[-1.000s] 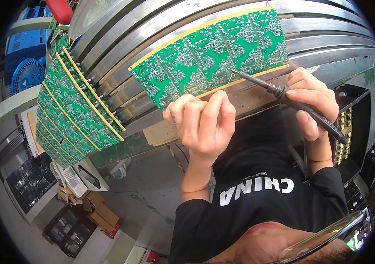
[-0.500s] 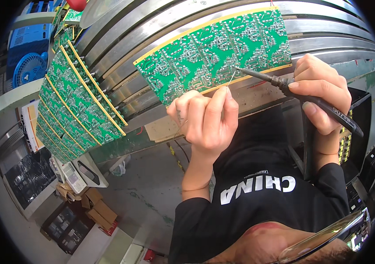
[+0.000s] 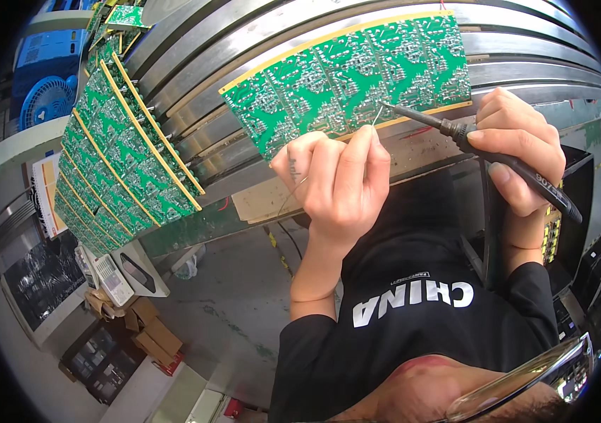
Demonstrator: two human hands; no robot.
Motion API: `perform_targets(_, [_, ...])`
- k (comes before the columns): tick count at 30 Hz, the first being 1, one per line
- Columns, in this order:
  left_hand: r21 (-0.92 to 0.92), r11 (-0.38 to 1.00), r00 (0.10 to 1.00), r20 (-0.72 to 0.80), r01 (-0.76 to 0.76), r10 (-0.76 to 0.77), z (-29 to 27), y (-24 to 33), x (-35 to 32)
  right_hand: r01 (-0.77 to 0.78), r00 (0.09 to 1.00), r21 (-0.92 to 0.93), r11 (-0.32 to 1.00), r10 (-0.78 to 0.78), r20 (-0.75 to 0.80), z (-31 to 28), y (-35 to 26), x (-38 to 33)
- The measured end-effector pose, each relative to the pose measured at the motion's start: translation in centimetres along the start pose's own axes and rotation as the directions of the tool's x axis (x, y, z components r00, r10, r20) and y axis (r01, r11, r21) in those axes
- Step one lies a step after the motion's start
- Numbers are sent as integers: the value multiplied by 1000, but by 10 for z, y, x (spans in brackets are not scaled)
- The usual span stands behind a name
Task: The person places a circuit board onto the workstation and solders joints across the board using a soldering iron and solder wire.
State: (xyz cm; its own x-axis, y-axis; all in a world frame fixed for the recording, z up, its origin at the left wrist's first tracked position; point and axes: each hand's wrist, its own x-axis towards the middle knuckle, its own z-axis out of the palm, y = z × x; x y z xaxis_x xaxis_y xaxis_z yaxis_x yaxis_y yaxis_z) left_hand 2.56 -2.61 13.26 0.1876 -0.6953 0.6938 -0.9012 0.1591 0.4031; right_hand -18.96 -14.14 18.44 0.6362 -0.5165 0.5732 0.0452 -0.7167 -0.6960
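A green circuit board panel [image 3: 343,77] with yellow edge strips lies on the metal rails in front of me. My right hand [image 3: 515,144] grips the black handle of a soldering iron [image 3: 480,137], whose tip meets the board near its closer edge. Between the pinched thumb and forefinger of my left hand [image 3: 339,183] is a thin solder wire [image 3: 378,115]. Its end reaches up to the iron's tip; whether the two touch is too fine to tell. A loose length of the wire trails behind the left hand.
At the left, several similar green panels [image 3: 114,155] stand overlapped in a row. Beyond them are a blue fan [image 3: 48,102] and blue bins. Metal rails [image 3: 195,42] run across the bench. Cardboard boxes [image 3: 156,331] sit low at the left, and a black case [image 3: 575,211] stands at the right.
My left hand has shifted slightly right and nearer the iron's tip, with less wire showing beyond the fingers. The iron's tip has moved marginally along the board. A red object at the top has left view.
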Motion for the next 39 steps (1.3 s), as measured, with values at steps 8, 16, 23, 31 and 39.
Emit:
perform_targets(8, [-12, 1000, 1000, -15, 19, -19, -5, 2, 6, 23, 999, -82, 996, -19, 49, -3, -6, 5])
perform_targets(16, [7, 1000, 1000, -17, 4, -4, -18, 0, -8, 132, 990, -83, 988, -129, 49, -8, -13, 6])
perform_targets(23, [-18, 1000, 998, -62, -3, 2, 2, 1, -15, 124, 990, -158, 980, -110, 94, -2, -13, 2])
perform_targets(31, [-32, 999, 999, -49, 12, -13, 2, 4, -13, 125, 989, -145, 981, -112, 97, -3, -11, 1])
perform_targets(39, [-23, 999, 1000, -10, 28, -28, 1, 5, -13, 125, 991, -153, 980, -115, 70, 2, -12, -2])
